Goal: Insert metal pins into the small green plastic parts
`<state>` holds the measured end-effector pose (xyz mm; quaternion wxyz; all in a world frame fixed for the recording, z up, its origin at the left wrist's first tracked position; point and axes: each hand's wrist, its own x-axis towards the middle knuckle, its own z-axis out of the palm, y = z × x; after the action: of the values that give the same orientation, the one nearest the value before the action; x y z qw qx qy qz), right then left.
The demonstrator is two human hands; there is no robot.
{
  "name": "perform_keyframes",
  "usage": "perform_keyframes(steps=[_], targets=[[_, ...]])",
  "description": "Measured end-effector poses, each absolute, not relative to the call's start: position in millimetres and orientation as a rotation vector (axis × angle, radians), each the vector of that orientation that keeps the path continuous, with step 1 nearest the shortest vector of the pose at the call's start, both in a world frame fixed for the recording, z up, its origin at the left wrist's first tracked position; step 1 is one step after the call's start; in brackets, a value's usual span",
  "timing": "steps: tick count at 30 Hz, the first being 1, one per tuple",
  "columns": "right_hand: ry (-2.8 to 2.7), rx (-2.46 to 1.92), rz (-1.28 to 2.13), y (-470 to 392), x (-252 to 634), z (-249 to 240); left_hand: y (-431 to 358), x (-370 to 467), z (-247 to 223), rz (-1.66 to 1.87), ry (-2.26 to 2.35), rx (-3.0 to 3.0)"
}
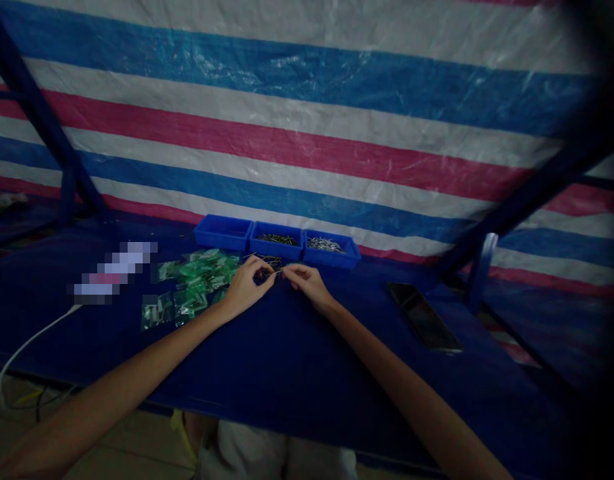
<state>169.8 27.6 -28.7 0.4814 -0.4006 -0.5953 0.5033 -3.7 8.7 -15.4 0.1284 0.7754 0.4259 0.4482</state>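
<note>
My left hand (247, 288) pinches a thin, screw-like metal piece (277, 272) between thumb and forefinger, its end pointing to the right. Close beside it, my right hand (309, 285) has its thumb and fingers pressed together; whatever is in them is too small to make out. Just behind the hands lies a loose heap of thin brass-coloured pieces, like long screws (267, 261), partly hidden by my left fingers. To the left of my left hand spreads a pile of small clear and green plastic bags (199, 275), some with small parts inside.
Three blue bins stand in a row at the back: a left bin (223, 231), a middle bin (277, 239) with dark brassy pieces, a right bin (331, 249) with silvery ones. A phone (424, 317) lies right; a blurred-out white object (114, 270) with a cable (31, 340), left.
</note>
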Motion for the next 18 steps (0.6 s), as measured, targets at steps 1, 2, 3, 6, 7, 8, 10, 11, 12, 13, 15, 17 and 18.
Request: perform_keyframes(steps=[1,2,3,6,7,8,10,11,12,13,15,17,18], targets=[[-1.420,-0.988,1.232,28.0,170.7,-28.5,8.3,-3.7,-16.2,1.275,1.230,2.278],[-1.388,-1.002,1.235,28.3,172.1,-28.0,7.7,-3.7,-16.7,1.255,1.225,2.300],[-1.352,-1.015,1.238,28.8,173.8,-27.4,6.8,-3.5,-16.8,1.247,1.225,2.316],[-1.271,-1.054,1.236,32.0,180.8,-23.1,3.0,-2.9,-14.6,1.270,1.235,2.333],[-1.263,-1.069,1.231,33.9,183.2,-20.7,1.5,-2.5,-13.2,1.280,1.232,2.333],[-1.266,-1.085,1.227,36.3,185.1,-17.8,-0.1,-2.0,-11.9,1.285,1.225,2.338],[-1.300,-1.121,1.221,42.5,186.9,-10.8,-3.4,-0.5,-9.8,1.269,1.193,2.372],[-1.320,-1.135,1.215,46.2,186.7,-6.9,-5.0,0.5,-9.4,1.250,1.167,2.402],[-1.336,-1.141,1.202,50.2,185.8,-2.8,-6.6,1.6,-9.3,1.224,1.135,2.437],[-1.346,-1.139,1.182,54.4,184.3,1.4,-8.2,2.6,-9.7,1.195,1.100,2.475],[-1.358,-1.110,1.119,62.1,180.9,9.1,-11.0,4.4,-10.8,1.132,1.024,2.551],[-1.406,-1.079,1.056,67.5,178.4,14.5,-13.5,5.4,-11.5,1.075,0.964,2.610],[-1.455,-1.082,1.021,68.8,177.9,15.7,-14.7,5.5,-11.5,1.055,0.947,2.630]])
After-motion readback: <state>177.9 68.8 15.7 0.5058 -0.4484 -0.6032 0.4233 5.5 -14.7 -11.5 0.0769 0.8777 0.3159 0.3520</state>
